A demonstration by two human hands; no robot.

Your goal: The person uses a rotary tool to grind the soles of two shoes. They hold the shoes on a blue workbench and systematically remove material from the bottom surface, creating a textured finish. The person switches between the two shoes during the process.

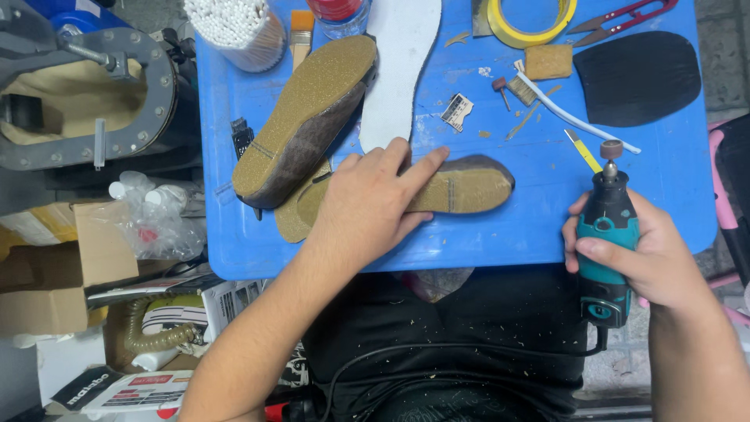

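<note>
A flat shoe (461,187) is being pressed sole-up onto the blue table (500,234) by the left hand (367,207), whose fingers (422,168) are lying spread and flat along the sole, the forefinger reaching toward the heel. The shoe is lying crosswise near the table's front edge, its toe partly hidden under the hand. A second shoe (308,117) is being propped across it, sole-up and tilted, its lower end resting over the first one's toe. A white insole (402,70) is lying just beside this second shoe, touching it.

A teal and black rotary tool (605,242) is being gripped by the right hand (648,258), fingers wrapped tightly around its body, the thumb across the front. Its sanding drum tip (611,150) is being pointed away from the person, above the table's right part, apart from the shoe. Its cord (437,352) is trailing across the lap. A black rubber sole piece (637,78) is lying at the far right corner.
</note>
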